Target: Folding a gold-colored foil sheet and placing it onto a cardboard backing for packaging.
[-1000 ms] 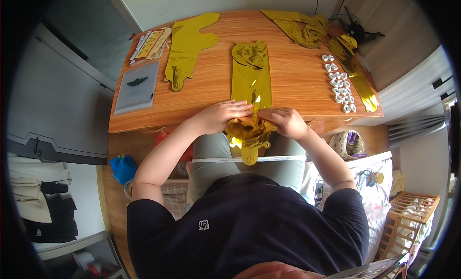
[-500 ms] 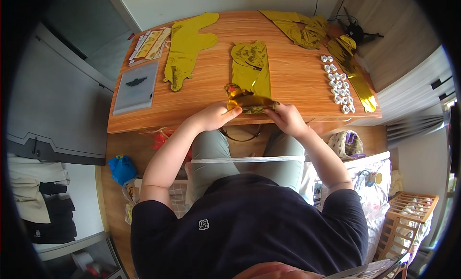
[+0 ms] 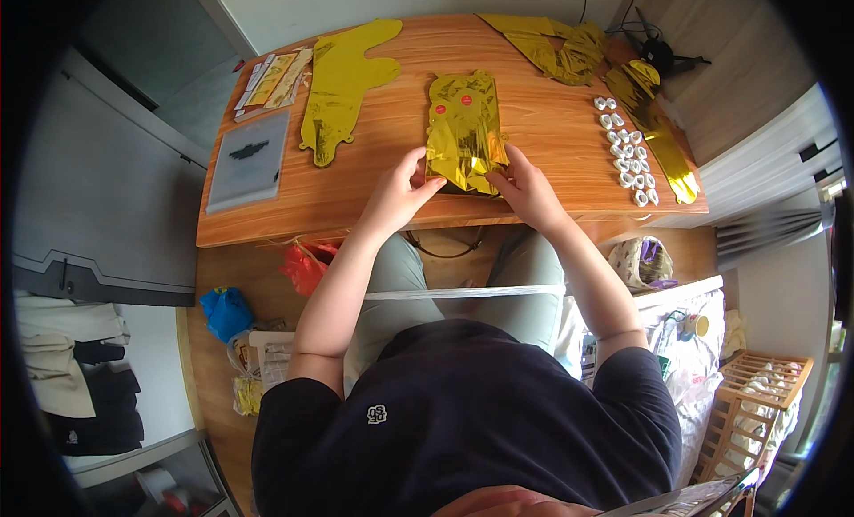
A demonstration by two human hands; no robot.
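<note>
In front of me on the wooden table [image 3: 374, 192] lies a folded gold foil balloon [image 3: 465, 130], with two red round stickers on its upper part. My left hand [image 3: 398, 195] grips its near left edge between thumb and fingers. At the near right edge, my right hand [image 3: 531, 192] pinches the foil, thumb on top. The foil between the hands is creased and shiny. Farther left is a flat gold foil balloon [image 3: 342, 90] with rounded lobes.
More gold foil balloons [image 3: 525, 41] lie at the back right and along the right edge [image 3: 654, 126]. Several small white rolls [image 3: 628, 152] sit beside them. At left are a clear plastic bag [image 3: 249, 166] and printed cards [image 3: 271, 83]. A black device with cables [image 3: 656, 56] stands behind.
The raised near end of the folded foil has been laid down over the rest, and the red stickers now face up. Both hands have moved slightly away from me, toward the table's middle.
</note>
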